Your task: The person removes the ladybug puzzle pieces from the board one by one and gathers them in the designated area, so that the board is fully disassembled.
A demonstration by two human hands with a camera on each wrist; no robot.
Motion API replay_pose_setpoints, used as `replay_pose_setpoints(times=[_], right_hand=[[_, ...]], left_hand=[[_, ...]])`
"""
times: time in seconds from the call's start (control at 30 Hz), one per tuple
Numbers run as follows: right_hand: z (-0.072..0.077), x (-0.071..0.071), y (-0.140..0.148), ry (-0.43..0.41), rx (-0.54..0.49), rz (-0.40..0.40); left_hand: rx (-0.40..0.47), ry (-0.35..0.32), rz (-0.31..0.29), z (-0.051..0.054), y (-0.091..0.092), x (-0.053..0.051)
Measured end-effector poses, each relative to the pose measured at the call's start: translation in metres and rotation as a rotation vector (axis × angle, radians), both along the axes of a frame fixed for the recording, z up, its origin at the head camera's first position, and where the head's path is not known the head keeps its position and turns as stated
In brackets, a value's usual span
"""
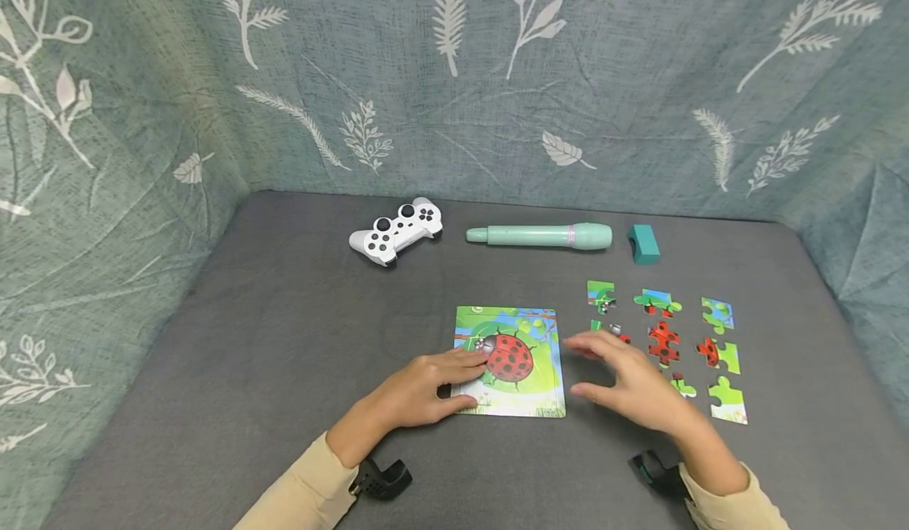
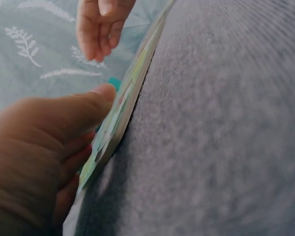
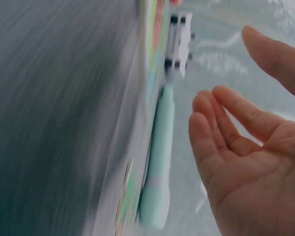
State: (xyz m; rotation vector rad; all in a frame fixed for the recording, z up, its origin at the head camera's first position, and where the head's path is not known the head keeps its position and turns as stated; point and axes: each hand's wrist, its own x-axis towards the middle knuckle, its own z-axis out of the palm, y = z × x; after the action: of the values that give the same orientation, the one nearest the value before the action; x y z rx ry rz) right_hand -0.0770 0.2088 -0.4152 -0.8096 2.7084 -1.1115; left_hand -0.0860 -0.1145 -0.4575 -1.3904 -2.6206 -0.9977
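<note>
A square ladybug puzzle board lies on the grey table, left of the loose pieces. My left hand rests on the board's left part, fingers extended over the picture and thumb near its lower left. In the left wrist view, that thumb lies along the board's face. Just off the board's right edge hovers my right hand, fingers loosely bent and thumb apart, holding nothing. Several puzzle pieces, among them a red spotted piece and a green corner piece, lie in rows to the right, some partly hidden by the right hand.
A white game controller, a mint-green tube-shaped object with a tapered end and a teal block lie along the back of the table. Behind them hangs a green leaf-patterned cloth.
</note>
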Motion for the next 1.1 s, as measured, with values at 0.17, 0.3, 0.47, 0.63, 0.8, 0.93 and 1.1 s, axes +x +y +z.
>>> replay_pose_setpoints(times=[0.17, 0.3, 0.47, 0.63, 0.8, 0.93, 1.1], right_hand=[[0.0, -0.004, -0.035, -0.051, 0.019, 0.056], [0.0, -0.004, -0.06, -0.078, 0.048, 0.107], [-0.003, -0.007, -0.082, -0.101, 0.081, 0.16], [-0.008, -0.009, -0.092, -0.078, 0.094, 0.197], [-0.014, -0.005, -0.097, -0.028, 0.108, 0.185], [-0.019, -0.001, -0.101, 0.024, 0.119, 0.177], [-0.022, 0.004, -0.104, 0.039, 0.102, 0.146]], left_hand=[[-0.036, -0.03, 0.077, 0.001, -0.005, 0.0], [-0.125, -0.053, 0.143, 0.001, -0.012, 0.0], [-0.169, -0.064, 0.161, 0.0, -0.017, -0.002], [-0.169, -0.063, 0.143, -0.001, -0.015, -0.004], [-0.166, -0.087, 0.136, -0.001, -0.016, -0.005], [-0.169, -0.091, 0.137, -0.001, -0.016, -0.006], [-0.167, -0.099, 0.136, -0.002, -0.015, -0.005]])
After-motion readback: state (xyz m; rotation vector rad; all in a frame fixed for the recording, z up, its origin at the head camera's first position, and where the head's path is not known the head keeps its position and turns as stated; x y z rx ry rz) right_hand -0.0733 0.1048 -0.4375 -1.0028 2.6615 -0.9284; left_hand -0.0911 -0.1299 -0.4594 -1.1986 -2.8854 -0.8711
